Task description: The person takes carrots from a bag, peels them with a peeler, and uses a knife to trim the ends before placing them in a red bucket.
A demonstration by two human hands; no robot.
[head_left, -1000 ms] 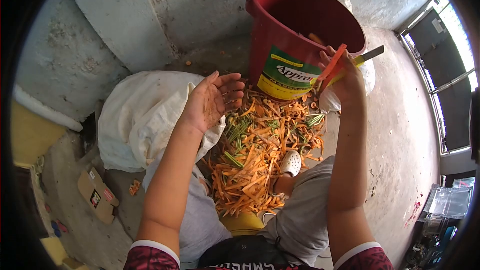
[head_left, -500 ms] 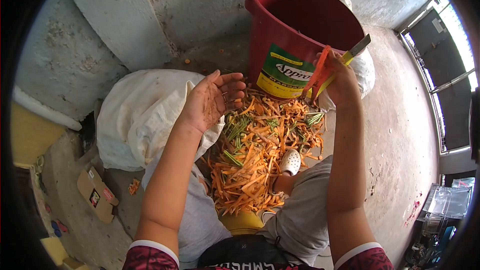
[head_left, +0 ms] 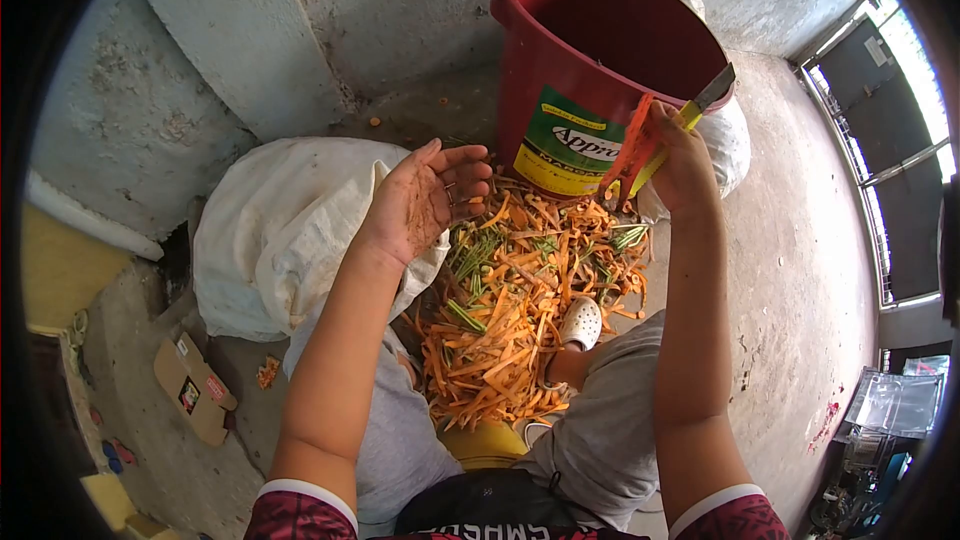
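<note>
Since earlier frame: right hand (head_left: 683,162) dropped slightly from bucket (head_left: 600,50) rim, knife (head_left: 700,106) tip now tilted up-right. Right hand clamped on yellow-handled knife plus carrot peel (head_left: 630,155); peel hangs down-left, long axis steep diagonal, just above peel pile (head_left: 520,310). Left hand (head_left: 425,198) open, palm up, empty, over white sack (head_left: 290,230) edge, left of pile. Right hand nearer bucket.

Soft daylight came from the window (head_left: 905,70) at right, glaring white there. The fisheye view curved every edge into black corners. Shadows were faint; focus was sharp centrally.
</note>
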